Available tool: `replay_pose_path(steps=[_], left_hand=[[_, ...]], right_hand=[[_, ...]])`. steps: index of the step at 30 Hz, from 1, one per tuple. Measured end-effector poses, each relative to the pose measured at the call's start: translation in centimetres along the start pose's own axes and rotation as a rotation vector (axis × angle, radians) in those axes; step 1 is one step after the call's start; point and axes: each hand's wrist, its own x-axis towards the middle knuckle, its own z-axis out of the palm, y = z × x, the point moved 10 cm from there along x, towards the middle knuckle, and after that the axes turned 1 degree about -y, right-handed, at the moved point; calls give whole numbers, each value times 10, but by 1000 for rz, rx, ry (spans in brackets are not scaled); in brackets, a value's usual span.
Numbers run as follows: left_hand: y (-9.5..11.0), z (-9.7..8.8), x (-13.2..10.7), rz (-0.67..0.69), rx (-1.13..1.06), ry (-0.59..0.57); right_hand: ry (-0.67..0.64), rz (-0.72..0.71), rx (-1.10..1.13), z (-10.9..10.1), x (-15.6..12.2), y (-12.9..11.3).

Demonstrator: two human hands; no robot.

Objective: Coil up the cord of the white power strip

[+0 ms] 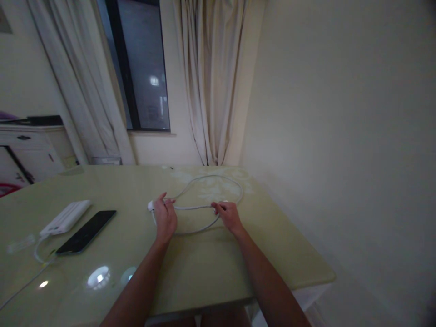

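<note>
A long white charging cable (192,208) runs between my two hands above the pale green table, with loops spreading behind and in front of them. My left hand (165,218) is loosely curled about the cable, its fingers partly stretched upward. Just left of these fingers is a white plug-like block (151,206), partly covered by the hand. My right hand (228,215) pinches the cable between thumb and fingers. A small white piece shows behind the right hand, mostly hidden.
A black phone (86,231) and a white power strip or power bank (66,218) with its own cord (25,286) lie on the left of the table (204,268). A wall (340,136) borders the right side. Curtains (214,81) and a window stand behind.
</note>
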Motion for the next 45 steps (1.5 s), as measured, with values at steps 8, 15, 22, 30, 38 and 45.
replay_pose_path(steps=[8,15,22,30,38,45], left_hand=[[-5,22,-12,-19,239,-220],[4,72,-55,205,482,-821],[17,76,-59,272,324,-1002],[30,33,-20,114,27,-418],[15,-21,-6,-302,-774,158],[-48,7,-13,-762,-1202,217]], right_hand=[[480,314,226,-49,-5,53],[791,735,859,-42,-32,117],[818,645,1025,-57,-28,123],[586,526,912,-57,-9,105],[162,345,543,7,4,54],[198,146,-156,-11,-1,30]])
